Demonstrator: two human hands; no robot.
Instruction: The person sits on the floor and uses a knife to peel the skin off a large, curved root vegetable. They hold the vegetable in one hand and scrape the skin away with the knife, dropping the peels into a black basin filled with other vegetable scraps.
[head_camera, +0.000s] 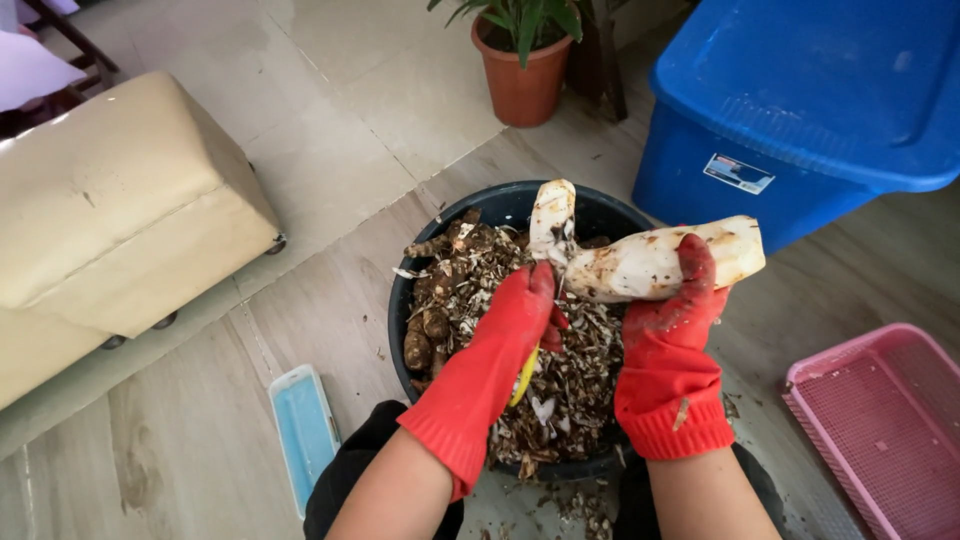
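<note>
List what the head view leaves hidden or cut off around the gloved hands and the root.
- Tool in the left hand: only a yellow handle shows; the glove hides its working end.
- Peeled root: its middle is covered by the right hand.
- Black tub: peelings hide its bottom, the arms its near rim.
- Pink basket and blue bin: cut off by the right edge.

One basin (420, 262); one peeled root (640, 262); two red gloves (668, 370); one yellow peeler (524, 376); one blue bin (800, 110); one pink basket (885, 430); one potted plant (522, 60); one ottoman (110, 210).
</note>
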